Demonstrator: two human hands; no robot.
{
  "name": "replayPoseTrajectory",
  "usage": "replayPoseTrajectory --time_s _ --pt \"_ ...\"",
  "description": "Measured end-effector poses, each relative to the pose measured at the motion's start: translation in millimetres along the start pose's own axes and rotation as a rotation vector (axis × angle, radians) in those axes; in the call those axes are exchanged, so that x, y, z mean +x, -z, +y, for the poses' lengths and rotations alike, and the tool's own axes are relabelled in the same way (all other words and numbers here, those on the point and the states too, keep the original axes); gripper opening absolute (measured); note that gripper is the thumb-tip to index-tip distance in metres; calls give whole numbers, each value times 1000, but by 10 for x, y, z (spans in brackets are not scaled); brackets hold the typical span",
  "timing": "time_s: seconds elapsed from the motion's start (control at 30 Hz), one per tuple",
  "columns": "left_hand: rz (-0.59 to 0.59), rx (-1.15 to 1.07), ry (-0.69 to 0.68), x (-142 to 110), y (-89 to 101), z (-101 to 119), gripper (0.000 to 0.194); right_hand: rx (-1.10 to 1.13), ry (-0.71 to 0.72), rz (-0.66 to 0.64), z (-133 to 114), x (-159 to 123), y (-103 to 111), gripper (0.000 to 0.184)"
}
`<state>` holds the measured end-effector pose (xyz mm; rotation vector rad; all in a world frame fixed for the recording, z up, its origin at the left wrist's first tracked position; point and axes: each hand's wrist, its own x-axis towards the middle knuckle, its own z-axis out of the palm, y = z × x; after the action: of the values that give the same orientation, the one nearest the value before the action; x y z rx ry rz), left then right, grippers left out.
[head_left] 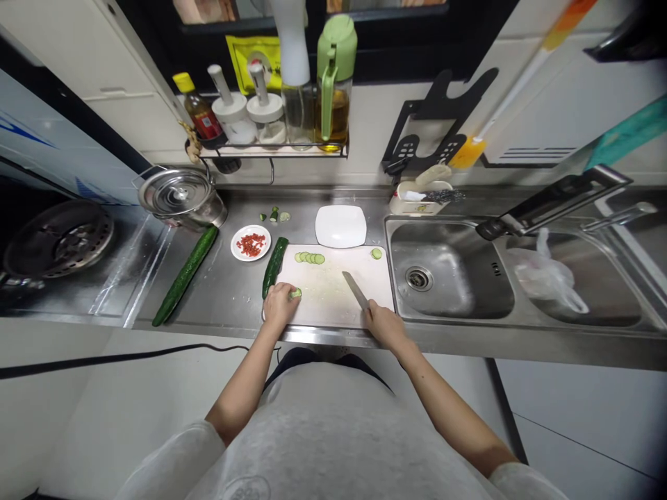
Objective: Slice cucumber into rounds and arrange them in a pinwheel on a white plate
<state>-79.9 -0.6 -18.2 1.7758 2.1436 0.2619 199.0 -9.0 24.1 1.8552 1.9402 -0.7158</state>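
Gripping the knife [355, 290] by its handle, your right hand [384, 325] was closed over the near right part of the cutting board [333, 298]. The blade ran diagonally, its tip pointing away from you and to your left. Your left hand [280, 304] was closed around a cucumber piece [295, 294] at the near left part of the board, a pale green end showing toward the knife; you had the two well apart.

The cut cucumber [274, 267] lay at the board's left edge, its long axis running away from you with the far end leaning right. A row of slices [309, 257] ran left to right on the far part of the board, and a lone round [376, 254] sat at its far right corner. The long cucumber [186, 276] on the counter slanted from near left to far right, its far end by the steel pot [180, 194].

Your right fist hid the knife's handle, and your left fingers covered most of the piece, so its length and exact direction could not be told. Whether your left hand touched the cut cucumber's near end was unclear. The contents of the plastic bag [547, 274] in the right sink were hard to make out.
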Motion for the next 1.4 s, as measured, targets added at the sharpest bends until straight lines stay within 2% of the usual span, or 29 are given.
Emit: replayPoseTrajectory --time_s 0.27,0.47,0.67,0.83,0.97,1.13,1.3,1.4 --pt "-33 50 -52 -19 -13 22 14 5 -15 -10 -21 9 18 30" --pt "-15 -58 24 17 16 94 17 22 -27 -34 -26 18 35 29" --pt "57 -212 30 336 -25 418 25 30 -26 -26 -29 15 48 27" --pt "52 -150 0 693 -72 692 34 36 -27 -13 -30 -11 67 28" --pt "7 -55 -44 904 -101 758 37 37 -32 -15 -30 -28 85 30" --pt "-69 46 -114 990 -136 744 31 51 -38 -9 -12 -10 56 30" --pt "-43 47 -162 974 -121 764 27 58 -27 14 22 23 4 30" --pt "-46 9 -145 969 -97 801 24 57 -21 -3 31 28 10 29"
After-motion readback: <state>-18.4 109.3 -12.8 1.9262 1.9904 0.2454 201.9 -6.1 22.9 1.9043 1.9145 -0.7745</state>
